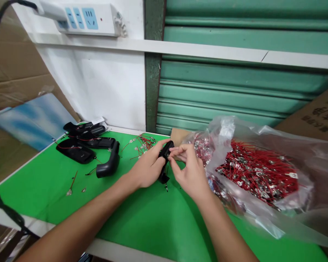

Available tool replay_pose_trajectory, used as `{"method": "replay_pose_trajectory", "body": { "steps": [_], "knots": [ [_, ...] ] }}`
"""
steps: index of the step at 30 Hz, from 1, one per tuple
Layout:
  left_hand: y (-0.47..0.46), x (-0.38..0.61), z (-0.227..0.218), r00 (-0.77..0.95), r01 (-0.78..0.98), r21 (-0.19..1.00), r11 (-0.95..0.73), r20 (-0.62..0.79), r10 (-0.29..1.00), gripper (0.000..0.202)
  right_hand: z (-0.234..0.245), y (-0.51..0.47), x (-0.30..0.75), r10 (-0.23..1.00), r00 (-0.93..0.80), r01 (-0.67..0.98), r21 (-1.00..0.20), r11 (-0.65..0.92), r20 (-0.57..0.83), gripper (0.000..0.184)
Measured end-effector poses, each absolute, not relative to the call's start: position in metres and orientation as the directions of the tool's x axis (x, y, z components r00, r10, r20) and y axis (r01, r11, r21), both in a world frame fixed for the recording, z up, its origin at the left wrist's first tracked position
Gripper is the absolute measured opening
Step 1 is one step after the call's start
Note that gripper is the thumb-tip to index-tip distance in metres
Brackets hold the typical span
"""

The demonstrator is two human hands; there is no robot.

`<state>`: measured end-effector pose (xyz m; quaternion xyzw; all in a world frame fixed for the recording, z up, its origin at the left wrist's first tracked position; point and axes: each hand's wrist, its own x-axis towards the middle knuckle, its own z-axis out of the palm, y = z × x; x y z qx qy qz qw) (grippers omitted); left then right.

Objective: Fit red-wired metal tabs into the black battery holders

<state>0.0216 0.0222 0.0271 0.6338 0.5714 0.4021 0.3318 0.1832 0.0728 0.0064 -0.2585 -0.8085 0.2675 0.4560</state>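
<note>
My left hand (pixel 147 168) is wrapped round a small black plastic part (pixel 165 154), held above the green table (pixel 71 203). My right hand (pixel 190 171) meets it from the right, its fingertips pinched at the top of the same part. A thin wire with a metal end hangs below the part. What the right fingertips pinch is too small to make out.
A clear plastic bag (pixel 262 171) full of red wires with metal terminals lies at the right. Several black plastic parts (pixel 90 145) are piled at the left back, with loose red wires (pixel 142 143) nearby. A power strip (pixel 82 18) hangs on the wall. Cardboard stands at both sides.
</note>
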Motion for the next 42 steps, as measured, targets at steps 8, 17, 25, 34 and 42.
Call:
{"method": "replay_pose_trajectory", "body": {
  "steps": [8,17,25,34,42],
  "knots": [
    [0.023,0.022,0.028,0.025,0.456,0.881,-0.121,0.124,0.992,0.068,0.001,0.072,0.18,0.589,-0.463,0.29,-0.515,0.807,0.662,0.017],
    [0.019,0.027,0.022,-0.01,0.602,0.786,-0.14,0.183,0.983,0.071,0.001,0.067,0.177,0.56,-0.475,0.411,-0.391,0.823,0.679,0.011],
    [0.015,0.031,0.028,0.011,0.735,0.672,-0.095,0.128,0.992,0.075,0.004,0.069,0.179,0.556,-0.508,0.445,-0.352,0.823,0.658,0.014],
    [0.025,0.013,0.031,0.108,0.251,0.957,-0.143,0.119,0.987,0.078,0.013,0.073,0.182,0.751,-0.232,0.192,-0.728,0.658,0.618,0.038],
    [0.024,0.015,0.032,0.207,0.219,0.955,-0.198,0.152,0.966,0.06,0.006,0.077,0.18,0.777,-0.41,0.151,-0.804,0.575,0.478,0.056]
  ]
}}
